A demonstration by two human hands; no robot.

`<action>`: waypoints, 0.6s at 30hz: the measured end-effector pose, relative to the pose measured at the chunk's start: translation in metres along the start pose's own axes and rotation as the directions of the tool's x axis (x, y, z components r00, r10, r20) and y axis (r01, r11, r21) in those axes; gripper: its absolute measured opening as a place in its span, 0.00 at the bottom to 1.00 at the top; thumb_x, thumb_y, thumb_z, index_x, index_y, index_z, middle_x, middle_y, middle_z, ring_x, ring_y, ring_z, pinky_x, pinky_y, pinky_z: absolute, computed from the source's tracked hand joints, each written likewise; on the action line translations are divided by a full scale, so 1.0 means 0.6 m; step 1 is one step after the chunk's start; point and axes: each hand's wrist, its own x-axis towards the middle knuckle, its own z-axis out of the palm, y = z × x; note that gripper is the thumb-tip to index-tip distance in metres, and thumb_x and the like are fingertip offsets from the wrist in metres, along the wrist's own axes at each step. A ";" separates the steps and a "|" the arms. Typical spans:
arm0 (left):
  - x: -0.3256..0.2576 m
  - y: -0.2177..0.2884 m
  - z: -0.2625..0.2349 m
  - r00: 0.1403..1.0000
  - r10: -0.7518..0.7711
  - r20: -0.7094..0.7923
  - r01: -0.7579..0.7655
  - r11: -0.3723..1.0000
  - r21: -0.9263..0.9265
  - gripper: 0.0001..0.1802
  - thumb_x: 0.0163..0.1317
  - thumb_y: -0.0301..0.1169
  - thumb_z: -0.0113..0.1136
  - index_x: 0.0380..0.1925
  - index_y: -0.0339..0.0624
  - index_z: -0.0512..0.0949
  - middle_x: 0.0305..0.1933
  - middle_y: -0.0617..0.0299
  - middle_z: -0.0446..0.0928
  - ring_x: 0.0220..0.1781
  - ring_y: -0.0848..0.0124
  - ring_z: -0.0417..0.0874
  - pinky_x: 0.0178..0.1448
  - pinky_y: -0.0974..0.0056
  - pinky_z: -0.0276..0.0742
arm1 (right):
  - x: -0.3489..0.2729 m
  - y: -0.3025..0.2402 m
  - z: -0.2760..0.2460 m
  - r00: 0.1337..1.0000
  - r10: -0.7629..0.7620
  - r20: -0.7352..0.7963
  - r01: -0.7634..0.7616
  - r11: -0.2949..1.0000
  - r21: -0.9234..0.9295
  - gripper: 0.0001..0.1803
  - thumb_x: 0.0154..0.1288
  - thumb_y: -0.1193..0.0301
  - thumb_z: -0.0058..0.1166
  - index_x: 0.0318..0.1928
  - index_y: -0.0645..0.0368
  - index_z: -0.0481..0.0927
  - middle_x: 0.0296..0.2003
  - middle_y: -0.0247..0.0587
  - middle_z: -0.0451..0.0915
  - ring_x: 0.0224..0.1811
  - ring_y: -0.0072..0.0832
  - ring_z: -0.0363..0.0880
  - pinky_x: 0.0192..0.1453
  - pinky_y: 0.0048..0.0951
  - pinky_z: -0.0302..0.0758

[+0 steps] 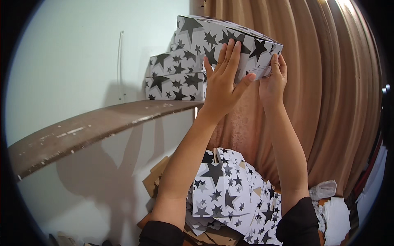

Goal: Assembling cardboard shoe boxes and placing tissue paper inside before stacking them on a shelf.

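Observation:
Both my arms reach up to a star-patterned box [205,35], white and grey with black stars, held tilted above a brown shelf [94,127]. My left hand [223,82] lies flat against the box's near side, fingers spread upward. At the box's lower right corner, my right hand [273,80] grips the edge. Two more star-patterned boxes [174,80] stand stacked on the shelf's right end, just left of and below the held box.
A pile of flat star-patterned cardboard sheets [230,192] and brown cardboard lies below between my forearms. A tan pleated curtain [328,102] hangs on the right. A pale wall [82,53] is behind the shelf. White papers [338,215] and a crumpled plastic bag lie at the lower right.

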 end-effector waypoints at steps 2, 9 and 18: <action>0.025 -0.011 0.000 1.000 0.002 -0.023 -0.001 1.000 0.011 0.41 0.62 0.48 0.53 0.67 0.35 0.53 0.70 0.43 0.54 0.74 0.50 0.50 0.70 0.39 0.28 | 0.026 0.021 0.010 1.000 0.009 -0.004 -0.009 1.000 0.019 0.23 0.65 0.68 0.55 0.56 0.64 0.65 0.44 0.38 0.76 0.46 0.21 0.74 0.47 0.25 0.74; 0.091 -0.051 -0.027 0.994 -0.038 0.107 0.052 0.990 -0.127 0.46 0.54 0.29 0.59 0.69 0.37 0.46 0.72 0.45 0.51 0.74 0.57 0.51 0.73 0.55 0.46 | 0.055 0.056 0.045 0.987 0.158 -0.008 -0.158 0.981 -0.114 0.35 0.64 0.50 0.48 0.64 0.48 0.51 0.56 0.38 0.64 0.56 0.26 0.65 0.57 0.36 0.64; 0.109 -0.058 0.002 0.962 -0.029 -0.272 0.074 0.985 0.158 0.24 0.53 0.44 0.67 0.47 0.46 0.77 0.43 0.56 0.73 0.48 0.63 0.74 0.51 0.62 0.71 | 0.128 0.061 0.039 0.955 0.117 0.272 -0.006 0.925 -0.380 0.36 0.54 0.59 0.56 0.63 0.57 0.62 0.59 0.46 0.54 0.60 0.33 0.62 0.61 0.32 0.62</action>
